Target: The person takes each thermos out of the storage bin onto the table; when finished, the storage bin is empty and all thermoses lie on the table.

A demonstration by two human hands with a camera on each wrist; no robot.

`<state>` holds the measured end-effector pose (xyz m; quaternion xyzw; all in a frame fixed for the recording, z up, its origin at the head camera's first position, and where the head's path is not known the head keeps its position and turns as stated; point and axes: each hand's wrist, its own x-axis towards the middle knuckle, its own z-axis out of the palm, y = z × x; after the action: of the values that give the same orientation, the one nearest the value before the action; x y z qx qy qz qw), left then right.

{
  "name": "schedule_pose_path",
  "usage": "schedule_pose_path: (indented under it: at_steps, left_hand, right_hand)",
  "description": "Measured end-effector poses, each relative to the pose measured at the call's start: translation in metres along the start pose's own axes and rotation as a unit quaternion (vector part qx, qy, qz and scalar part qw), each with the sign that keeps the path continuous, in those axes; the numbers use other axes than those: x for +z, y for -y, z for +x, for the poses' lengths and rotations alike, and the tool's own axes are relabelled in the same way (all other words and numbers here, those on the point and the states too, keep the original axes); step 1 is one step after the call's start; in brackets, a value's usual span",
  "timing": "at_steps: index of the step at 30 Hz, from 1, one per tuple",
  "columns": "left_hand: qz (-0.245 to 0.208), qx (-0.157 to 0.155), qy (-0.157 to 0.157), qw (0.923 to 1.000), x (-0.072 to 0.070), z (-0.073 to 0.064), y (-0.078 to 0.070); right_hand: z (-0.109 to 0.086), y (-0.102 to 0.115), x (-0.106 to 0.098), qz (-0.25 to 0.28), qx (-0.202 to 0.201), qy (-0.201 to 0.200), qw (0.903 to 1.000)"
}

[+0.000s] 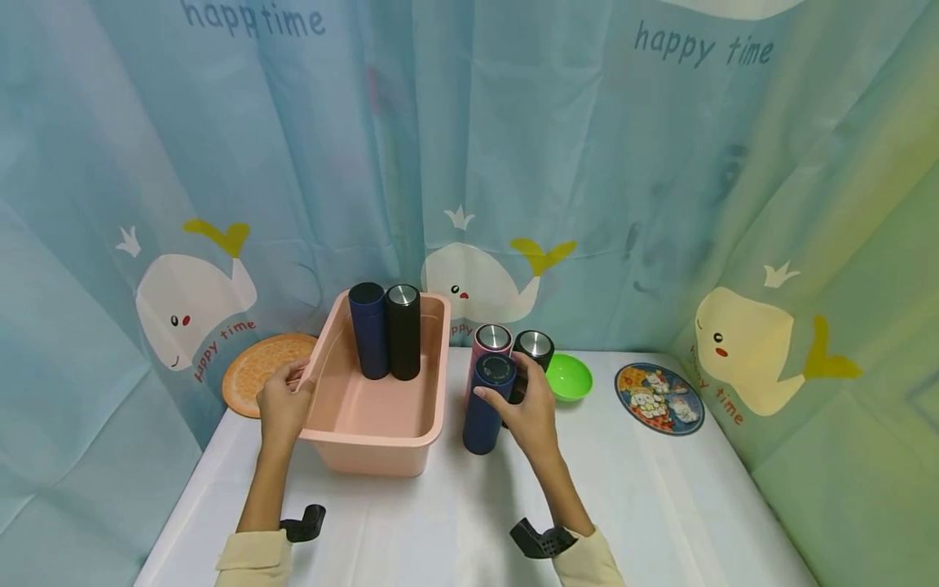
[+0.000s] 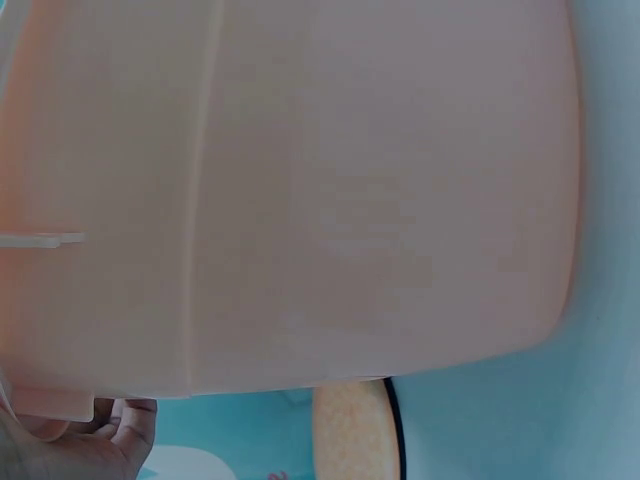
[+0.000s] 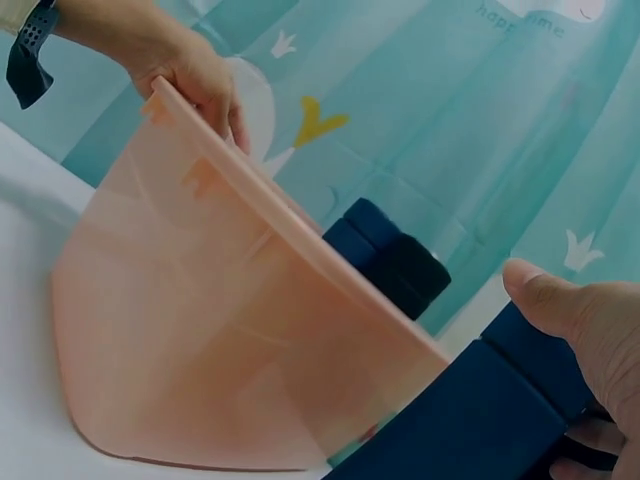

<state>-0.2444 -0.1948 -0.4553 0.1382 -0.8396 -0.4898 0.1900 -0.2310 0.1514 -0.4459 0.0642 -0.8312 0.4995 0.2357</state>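
A pink plastic bin (image 1: 374,452) stands on the table with a navy thermos bottle (image 1: 369,334) and a black thermos bottle (image 1: 404,334) upright side by side inside it. My left hand (image 1: 284,403) grips the bin's left rim. Right of the bin, my right hand (image 1: 533,408) holds another navy thermos bottle (image 1: 480,424) near its top, thumb on one side and fingers on the other. Whether that bottle touches the table is hard to tell. Just behind it are a pink thermos bottle (image 1: 493,336) and a black thermos bottle (image 1: 534,346), both partly hidden.
A green bowl (image 1: 570,377) sits behind and right of my right hand. Farther right lies a round patterned mat (image 1: 659,399). An orange-slice mat (image 1: 257,375) is at the left behind my left hand. Blue whale-print curtains (image 1: 484,163) enclose the white table (image 1: 653,505).
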Motion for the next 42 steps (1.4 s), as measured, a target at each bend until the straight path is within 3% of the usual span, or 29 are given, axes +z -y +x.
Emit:
schedule_pose_path:
  at_steps: [8, 16, 23, 29, 35, 42]
  left_hand:
    - [0.001, -0.005, 0.001, 1.0000, 0.000, -0.001, 0.002]
    - [-0.001, -0.002, 0.000, 1.0000, -0.001, 0.000, 0.001]
    - [-0.003, -0.003, -0.001, 1.0000, 0.000, 0.000, 0.001]
    - [-0.007, -0.005, -0.001, 1.0000, 0.000, 0.002, -0.001]
    - [-0.011, -0.002, 0.004, 0.9999, -0.001, 0.002, -0.002]
    - [-0.005, -0.008, 0.008, 0.9999, -0.002, 0.000, -0.001]
  right_hand:
    - [0.004, 0.013, -0.002, -0.024, -0.050, -0.016, 0.9983]
    - [0.021, 0.029, -0.003, -0.029, -0.101, -0.042, 0.9936]
    - [0.037, 0.052, 0.008, 0.005, -0.167, -0.063, 0.9840]
    - [0.047, 0.068, 0.030, 0.076, -0.197, -0.048, 0.9762]
    - [0.045, 0.080, 0.055, 0.125, -0.192, -0.003, 0.9733]
    - [0.043, 0.065, 0.086, 0.126, -0.119, 0.051, 0.9836]
